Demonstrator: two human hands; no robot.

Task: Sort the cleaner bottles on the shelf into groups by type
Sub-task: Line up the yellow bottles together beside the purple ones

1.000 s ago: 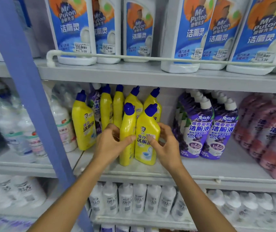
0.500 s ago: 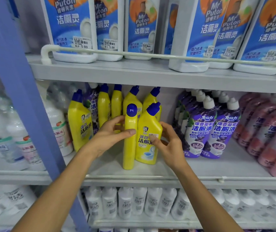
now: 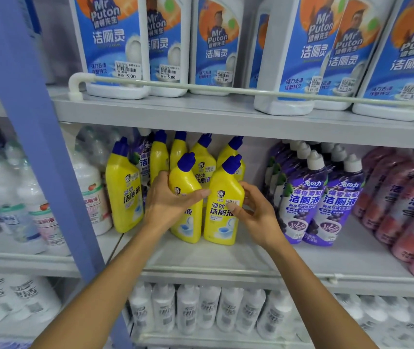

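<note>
Two yellow cleaner bottles with blue caps stand at the front of the middle shelf (image 3: 251,263). My left hand (image 3: 168,202) grips the left front yellow bottle (image 3: 184,182), thumb across its label. My right hand (image 3: 256,212) holds the right front yellow bottle (image 3: 223,222), thumb on its label and fingers behind. More yellow bottles (image 3: 123,190) stand behind and to the left. A purple bottle (image 3: 141,157) sits among them at the back.
Purple pouch-shaped bottles (image 3: 321,200) stand to the right, then pink ones (image 3: 407,197). White bottles (image 3: 90,192) fill the left side past a blue upright post (image 3: 37,147). Large white Mr Puton jugs (image 3: 110,44) line the top shelf behind a rail. White bottles (image 3: 201,308) fill the shelf below.
The left front bottle has turned from edge-on to label facing forward in my left hand. Both front bottles now stand side by side. The view has shifted slightly.
</note>
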